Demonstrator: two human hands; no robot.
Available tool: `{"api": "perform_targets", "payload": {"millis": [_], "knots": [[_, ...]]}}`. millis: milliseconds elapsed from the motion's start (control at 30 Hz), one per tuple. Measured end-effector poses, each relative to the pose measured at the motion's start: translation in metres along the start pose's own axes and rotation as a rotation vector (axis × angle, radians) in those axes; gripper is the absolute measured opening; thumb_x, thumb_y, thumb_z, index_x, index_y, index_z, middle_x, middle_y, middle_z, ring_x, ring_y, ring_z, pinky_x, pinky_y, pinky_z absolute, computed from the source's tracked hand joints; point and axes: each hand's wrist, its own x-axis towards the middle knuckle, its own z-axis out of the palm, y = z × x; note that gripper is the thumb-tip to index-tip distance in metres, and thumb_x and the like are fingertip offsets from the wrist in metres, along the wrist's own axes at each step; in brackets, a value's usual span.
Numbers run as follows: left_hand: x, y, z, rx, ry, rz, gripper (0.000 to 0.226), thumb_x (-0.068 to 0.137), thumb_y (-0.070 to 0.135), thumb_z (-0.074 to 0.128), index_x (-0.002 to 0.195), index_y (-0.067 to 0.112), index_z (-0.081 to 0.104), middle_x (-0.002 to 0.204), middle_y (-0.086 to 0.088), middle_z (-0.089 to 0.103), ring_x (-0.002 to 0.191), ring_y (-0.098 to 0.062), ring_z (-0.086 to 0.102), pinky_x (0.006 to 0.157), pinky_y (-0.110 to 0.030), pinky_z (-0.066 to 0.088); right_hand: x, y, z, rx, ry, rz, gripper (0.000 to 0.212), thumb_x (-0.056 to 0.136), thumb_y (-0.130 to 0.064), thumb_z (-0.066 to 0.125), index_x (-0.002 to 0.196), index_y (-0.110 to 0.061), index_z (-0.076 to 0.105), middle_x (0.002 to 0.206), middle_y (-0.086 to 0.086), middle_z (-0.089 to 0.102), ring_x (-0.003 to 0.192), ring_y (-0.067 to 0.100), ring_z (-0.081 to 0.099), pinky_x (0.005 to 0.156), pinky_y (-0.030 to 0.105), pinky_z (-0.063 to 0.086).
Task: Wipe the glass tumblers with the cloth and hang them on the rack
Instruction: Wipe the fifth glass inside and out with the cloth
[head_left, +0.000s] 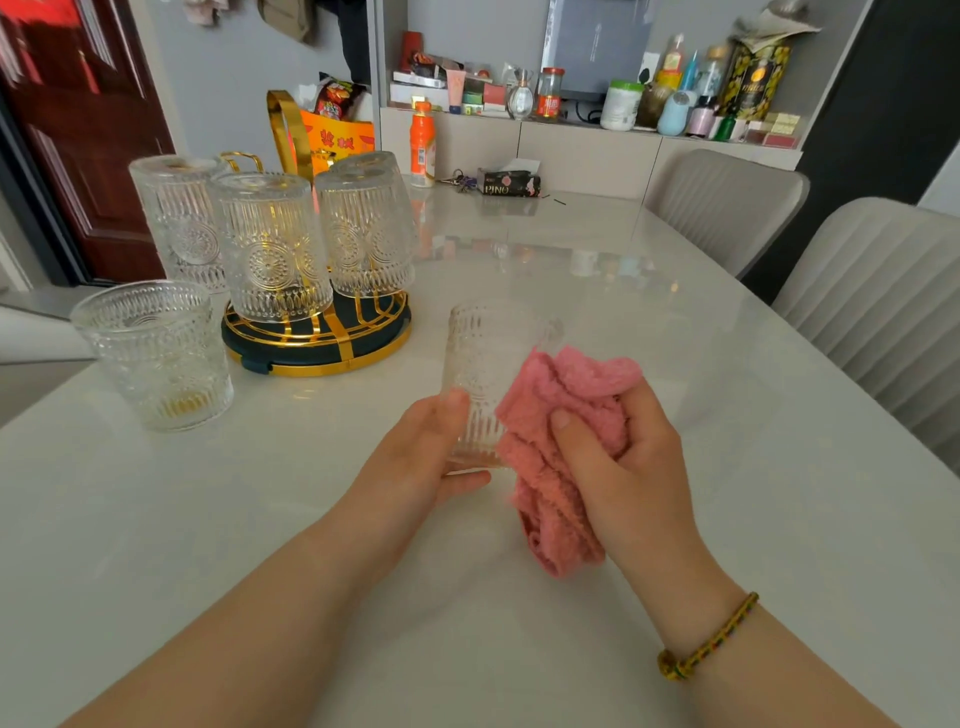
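Note:
My left hand grips the base of a clear embossed glass tumbler, holding it tilted above the white table. My right hand clutches a bunched pink cloth pressed against the tumbler's right side. At the left stands the gold wire rack with a dark round base. Several tumblers hang upside down on it. One more tumbler stands upright on the table left of the rack.
An orange bottle, keys and a tissue pack lie at the far side of the table. Two grey chairs line the right edge. A cluttered shelf sits behind.

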Motion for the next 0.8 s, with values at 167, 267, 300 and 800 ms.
{"api": "perform_targets", "payload": {"millis": [167, 267, 300, 800], "knots": [[-0.002, -0.001, -0.004, -0.017, -0.069, 0.045, 0.113, 0.023, 0.072, 0.077, 0.115, 0.011, 0.053, 0.104, -0.006, 0.069, 0.089, -0.016, 0.069, 0.070, -0.023, 0.054, 0.001, -0.002, -0.004, -0.131, 0.012, -0.126, 0.013, 0.071, -0.036, 0.058, 0.082, -0.040, 0.052, 0.088, -0.009, 0.059, 0.081, 0.001, 0.057, 0.073, 0.013, 0.045], [-0.005, 0.001, -0.001, -0.079, -0.149, 0.016, 0.107, 0.024, 0.068, 0.080, 0.112, 0.013, 0.056, 0.105, -0.005, 0.071, 0.093, -0.019, 0.069, 0.070, -0.022, 0.054, 0.007, -0.002, -0.010, -0.133, 0.119, -0.123, 0.013, 0.074, -0.032, 0.059, 0.081, -0.040, 0.051, 0.087, -0.009, 0.059, 0.079, -0.003, 0.056, 0.072, 0.008, 0.044], [-0.007, 0.001, 0.000, -0.109, -0.181, 0.008, 0.104, 0.025, 0.066, 0.081, 0.112, 0.014, 0.057, 0.106, -0.005, 0.071, 0.094, -0.020, 0.069, 0.071, -0.023, 0.055, 0.010, -0.001, -0.013, -0.103, 0.157, -0.093, 0.016, 0.076, -0.027, 0.059, 0.082, -0.040, 0.052, 0.088, -0.012, 0.060, 0.079, -0.006, 0.057, 0.073, 0.008, 0.045], [-0.008, 0.005, -0.003, -0.092, -0.147, -0.021, 0.072, 0.045, 0.046, 0.080, 0.107, 0.015, 0.060, 0.098, -0.006, 0.072, 0.088, -0.020, 0.070, 0.080, -0.031, 0.057, 0.002, -0.006, -0.008, -0.133, 0.113, -0.145, 0.013, 0.073, -0.028, 0.060, 0.075, -0.036, 0.051, 0.078, -0.016, 0.055, 0.070, -0.008, 0.054, 0.064, 0.005, 0.041]]}}
